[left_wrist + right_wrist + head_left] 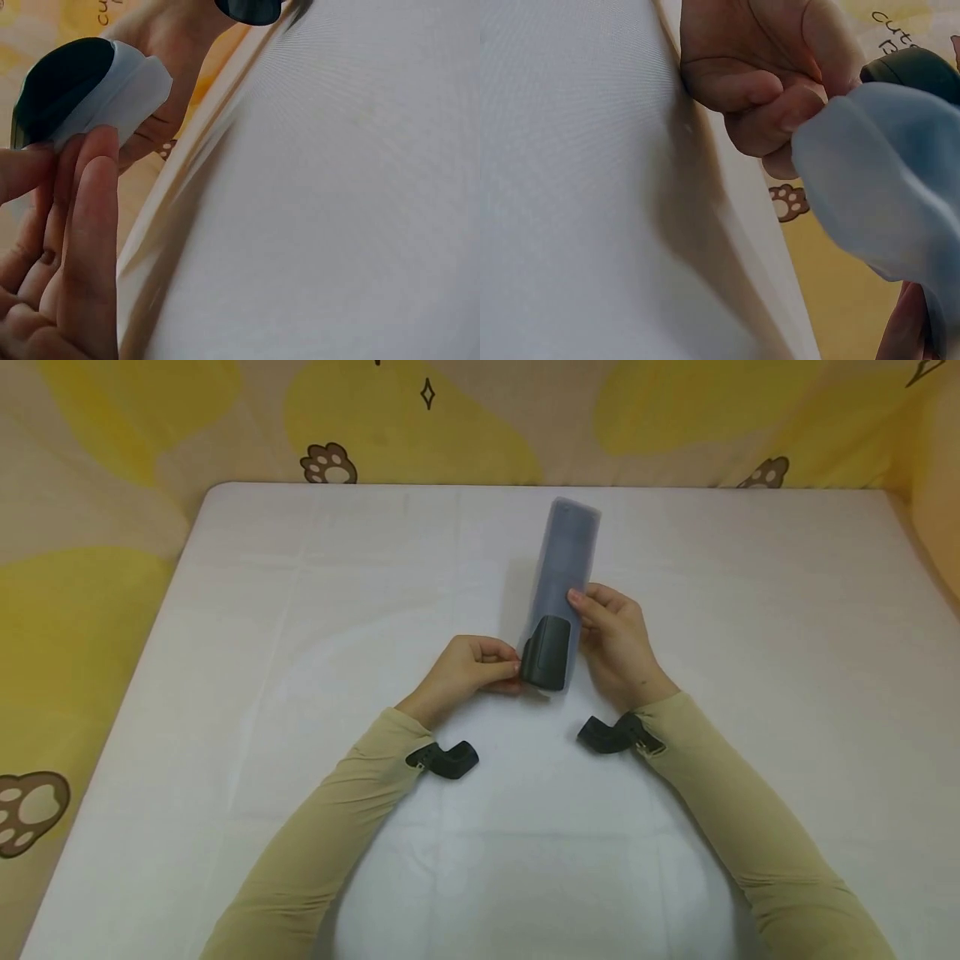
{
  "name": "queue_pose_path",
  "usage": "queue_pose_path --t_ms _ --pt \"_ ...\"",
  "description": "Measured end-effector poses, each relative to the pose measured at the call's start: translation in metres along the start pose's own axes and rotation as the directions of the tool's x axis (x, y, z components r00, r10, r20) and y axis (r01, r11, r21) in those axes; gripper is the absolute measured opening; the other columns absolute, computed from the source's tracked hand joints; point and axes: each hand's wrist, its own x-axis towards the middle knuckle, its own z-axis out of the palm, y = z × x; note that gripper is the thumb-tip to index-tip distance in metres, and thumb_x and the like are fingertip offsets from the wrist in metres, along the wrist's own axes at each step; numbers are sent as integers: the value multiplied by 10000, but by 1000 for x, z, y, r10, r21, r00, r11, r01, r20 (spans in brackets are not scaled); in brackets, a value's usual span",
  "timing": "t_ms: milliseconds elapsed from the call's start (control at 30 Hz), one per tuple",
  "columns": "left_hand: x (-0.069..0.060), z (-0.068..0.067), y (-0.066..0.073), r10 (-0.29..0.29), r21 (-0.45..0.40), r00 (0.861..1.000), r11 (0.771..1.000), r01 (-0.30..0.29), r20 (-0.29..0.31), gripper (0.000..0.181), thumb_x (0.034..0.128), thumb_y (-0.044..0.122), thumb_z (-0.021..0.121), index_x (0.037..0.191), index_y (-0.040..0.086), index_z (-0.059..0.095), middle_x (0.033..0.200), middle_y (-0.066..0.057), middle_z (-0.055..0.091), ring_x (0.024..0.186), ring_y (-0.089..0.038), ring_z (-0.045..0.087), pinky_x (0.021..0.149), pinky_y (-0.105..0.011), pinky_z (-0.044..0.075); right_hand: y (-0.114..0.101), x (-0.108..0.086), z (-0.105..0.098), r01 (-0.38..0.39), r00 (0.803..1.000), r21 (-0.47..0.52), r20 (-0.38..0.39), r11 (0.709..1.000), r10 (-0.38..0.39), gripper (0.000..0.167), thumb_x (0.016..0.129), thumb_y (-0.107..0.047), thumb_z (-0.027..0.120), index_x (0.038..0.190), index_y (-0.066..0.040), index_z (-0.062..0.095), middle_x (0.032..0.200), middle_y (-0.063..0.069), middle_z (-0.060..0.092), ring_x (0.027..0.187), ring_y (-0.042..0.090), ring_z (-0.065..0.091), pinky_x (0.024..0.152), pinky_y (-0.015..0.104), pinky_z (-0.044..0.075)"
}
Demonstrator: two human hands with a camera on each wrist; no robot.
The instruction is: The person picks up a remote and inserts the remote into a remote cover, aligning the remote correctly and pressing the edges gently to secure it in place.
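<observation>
A long, translucent blue-grey case (567,547) with a dark, rounded piece (547,653) at its near end is held up over the table, tilted slightly. My right hand (618,631) grips its right side around the middle, thumb on the upper face. At the near left corner, my left hand (483,664) pinches the edge beside the dark piece. The left wrist view shows that thumb and the fingertips against the pale rim under the dark end (64,86). In the right wrist view, the case's pale underside (877,172) hides most of the right hand.
A white cloth (337,610) covers the table. Behind it hangs a yellow patterned curtain (465,427) with paw prints. Black curved wrist mounts (453,761) jut inward from both sleeves, close above the table.
</observation>
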Motion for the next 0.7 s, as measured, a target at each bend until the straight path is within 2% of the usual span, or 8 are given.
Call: queue_pose_path --t_ms 267,500,700 --pt "-2 0 3 7 27 997 1000 -9 80 84 884 -81 567 932 -149 581 754 -123 678 713 -157 667 710 -302 564 -3 3 -3 2 999 39 -38 999 0 86 839 -1 693 864 36 620 790 85 660 663 138 634 631 209 518" --pt "-4 -2 7 13 57 988 998 -22 156 45 892 -69 558 884 -104 585 784 -119 674 753 -191 673 734 -348 562 -7 4 -3 -24 998 29 -50 999 25 64 848 18 675 845 37 613 773 88 660 657 145 633 626 217 518" --pt "-5 -4 8 15 83 981 996 -32 192 44 890 -45 584 851 -65 578 809 -119 678 757 -199 678 736 -356 561 -8 5 -5 -35 998 -16 -45 999 34 67 852 3 676 830 30 618 756 78 657 644 131 623 627 210 514"
